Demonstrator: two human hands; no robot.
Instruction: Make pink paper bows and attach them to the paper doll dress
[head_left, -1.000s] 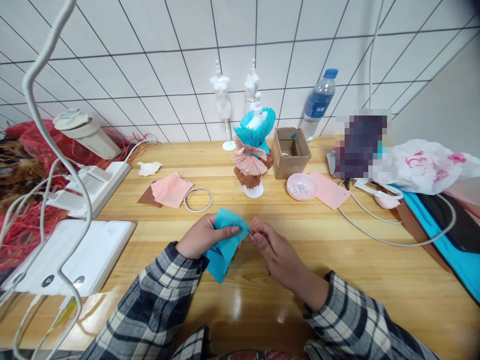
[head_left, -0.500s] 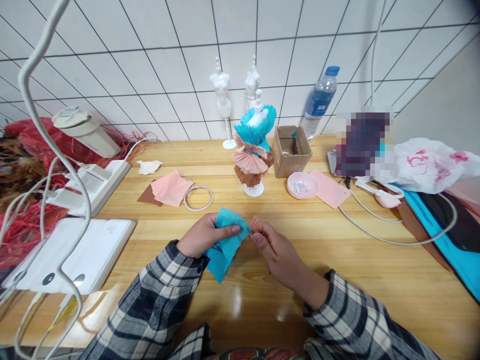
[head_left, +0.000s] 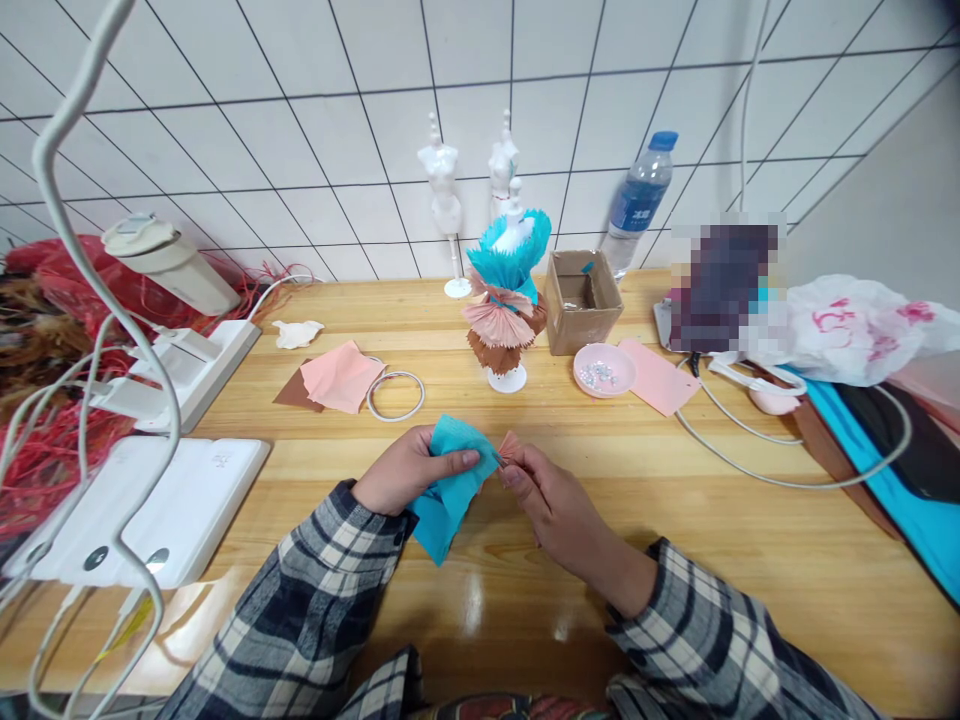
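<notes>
My left hand [head_left: 405, 470] pinches a sheet of blue crepe paper [head_left: 457, 470], thumb on top, with its lower corner hanging down. Against the sheet's right edge, my right hand [head_left: 551, 510] is closed on a small gathered piece of pink paper [head_left: 508, 444]; whether a tool is also in those fingers is too small to tell. Beyond both hands stands a mini dress form [head_left: 514, 230] covered in ruffles of blue, pink and brown paper. Pink paper sheets [head_left: 343, 375] lie over a brown sheet [head_left: 294, 385] at the left, beside a silvery ring [head_left: 396, 396].
Two bare white dress forms [head_left: 442, 190] stand at the wall. Right of the ruffled one are a cardboard box [head_left: 583, 310], a pink dish of beads [head_left: 604, 370], a pink card [head_left: 660, 377] and a water bottle [head_left: 637, 200]. White power banks [head_left: 187, 510] and cables [head_left: 169, 380] crowd the left.
Both hands stay in nearly the same place with the papers. Only slight finger movement shows where the blue and pink papers meet, and the view shifts very slightly.
</notes>
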